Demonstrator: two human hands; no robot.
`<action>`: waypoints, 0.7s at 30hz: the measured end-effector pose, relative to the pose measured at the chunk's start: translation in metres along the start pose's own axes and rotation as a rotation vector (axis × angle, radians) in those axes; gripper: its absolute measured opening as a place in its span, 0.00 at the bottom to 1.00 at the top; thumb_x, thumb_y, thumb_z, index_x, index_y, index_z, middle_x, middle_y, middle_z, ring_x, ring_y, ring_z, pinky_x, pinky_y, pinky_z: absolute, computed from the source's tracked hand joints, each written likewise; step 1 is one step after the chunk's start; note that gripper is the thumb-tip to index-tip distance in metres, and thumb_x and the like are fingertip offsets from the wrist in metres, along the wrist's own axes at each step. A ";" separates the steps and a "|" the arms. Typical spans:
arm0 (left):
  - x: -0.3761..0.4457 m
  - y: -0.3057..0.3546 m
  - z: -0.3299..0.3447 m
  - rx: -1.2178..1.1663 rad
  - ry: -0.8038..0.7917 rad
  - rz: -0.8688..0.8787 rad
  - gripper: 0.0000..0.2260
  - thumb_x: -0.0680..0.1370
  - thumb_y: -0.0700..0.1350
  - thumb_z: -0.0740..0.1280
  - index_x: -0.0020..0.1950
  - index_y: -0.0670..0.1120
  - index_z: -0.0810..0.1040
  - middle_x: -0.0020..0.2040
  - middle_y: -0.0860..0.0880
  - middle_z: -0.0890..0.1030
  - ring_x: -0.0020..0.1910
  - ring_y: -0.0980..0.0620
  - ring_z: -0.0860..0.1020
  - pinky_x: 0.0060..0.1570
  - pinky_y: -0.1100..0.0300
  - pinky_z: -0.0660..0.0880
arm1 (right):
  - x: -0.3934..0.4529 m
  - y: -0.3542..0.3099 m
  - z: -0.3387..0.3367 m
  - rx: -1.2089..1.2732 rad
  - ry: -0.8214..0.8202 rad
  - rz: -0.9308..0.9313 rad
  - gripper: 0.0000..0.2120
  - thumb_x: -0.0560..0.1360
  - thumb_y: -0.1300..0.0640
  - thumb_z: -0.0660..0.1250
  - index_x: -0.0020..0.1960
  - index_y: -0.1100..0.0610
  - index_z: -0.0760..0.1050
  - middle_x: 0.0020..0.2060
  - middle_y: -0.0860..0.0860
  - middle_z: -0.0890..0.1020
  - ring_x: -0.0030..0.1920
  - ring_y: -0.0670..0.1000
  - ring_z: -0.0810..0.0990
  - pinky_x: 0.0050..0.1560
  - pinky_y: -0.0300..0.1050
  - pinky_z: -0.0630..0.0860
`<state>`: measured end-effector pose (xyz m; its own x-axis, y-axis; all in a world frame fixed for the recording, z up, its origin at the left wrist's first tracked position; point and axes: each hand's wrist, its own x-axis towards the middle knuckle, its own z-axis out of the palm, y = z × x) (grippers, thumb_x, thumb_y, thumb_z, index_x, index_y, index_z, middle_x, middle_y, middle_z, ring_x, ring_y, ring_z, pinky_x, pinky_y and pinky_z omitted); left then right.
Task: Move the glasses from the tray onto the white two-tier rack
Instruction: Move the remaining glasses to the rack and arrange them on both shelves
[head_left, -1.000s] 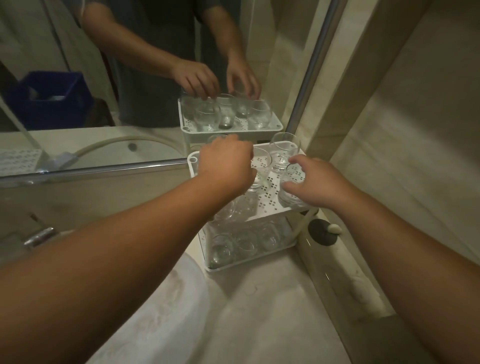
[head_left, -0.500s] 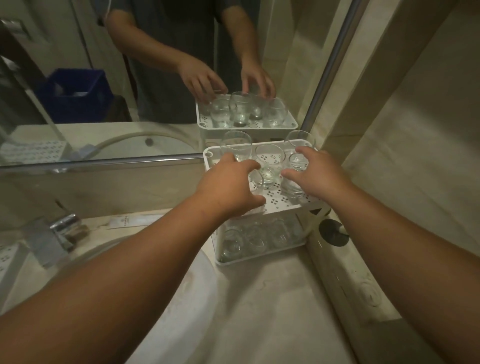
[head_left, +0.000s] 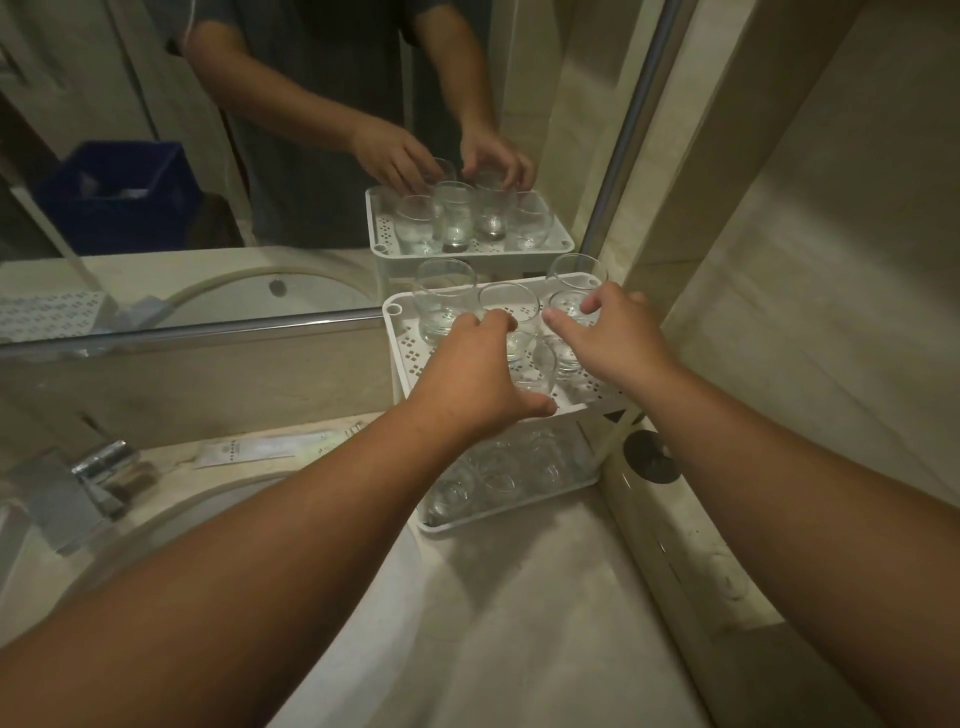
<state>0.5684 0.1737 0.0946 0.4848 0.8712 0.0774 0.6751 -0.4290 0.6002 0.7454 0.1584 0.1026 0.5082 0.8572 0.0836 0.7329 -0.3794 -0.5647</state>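
Both hands reach over the rack's (head_left: 402, 358) top tier: I see my left hand (head_left: 475, 376) curled round a glass (head_left: 537, 366), my right hand (head_left: 618, 338) gripping another glass (head_left: 566, 312) at its rim. More glasses (head_left: 444, 304) stand just beyond my fingers; others (head_left: 498, 475) sit below, over the worktop (head_left: 519, 597).

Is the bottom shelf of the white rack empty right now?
No, several clear glasses stand on the bottom shelf of the white rack, seen below the top shelf.

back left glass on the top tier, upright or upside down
Upright: the back left glass stands on the rack's top tier with its open rim up.
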 end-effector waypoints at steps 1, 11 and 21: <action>0.001 0.001 0.002 -0.020 -0.001 -0.006 0.45 0.63 0.61 0.81 0.74 0.51 0.66 0.69 0.48 0.70 0.61 0.50 0.75 0.51 0.61 0.66 | -0.001 0.001 -0.002 0.022 -0.018 -0.003 0.24 0.72 0.32 0.66 0.56 0.50 0.71 0.56 0.49 0.68 0.48 0.49 0.74 0.42 0.44 0.70; 0.006 0.013 0.017 -0.110 0.009 0.034 0.44 0.62 0.66 0.79 0.72 0.54 0.65 0.68 0.47 0.68 0.51 0.51 0.73 0.49 0.59 0.68 | -0.027 0.013 -0.008 0.195 -0.081 0.114 0.27 0.66 0.42 0.73 0.59 0.47 0.65 0.51 0.47 0.76 0.47 0.52 0.82 0.49 0.55 0.81; 0.076 0.045 -0.017 0.197 0.273 0.118 0.14 0.77 0.58 0.67 0.55 0.50 0.82 0.60 0.46 0.77 0.59 0.44 0.76 0.56 0.50 0.74 | -0.025 0.005 -0.007 0.424 -0.186 0.284 0.19 0.68 0.48 0.74 0.48 0.48 0.65 0.38 0.53 0.82 0.23 0.50 0.80 0.22 0.37 0.72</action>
<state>0.6260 0.2249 0.1412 0.4177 0.8329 0.3631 0.7304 -0.5455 0.4111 0.7397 0.1321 0.1036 0.5432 0.8029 -0.2455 0.3119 -0.4644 -0.8289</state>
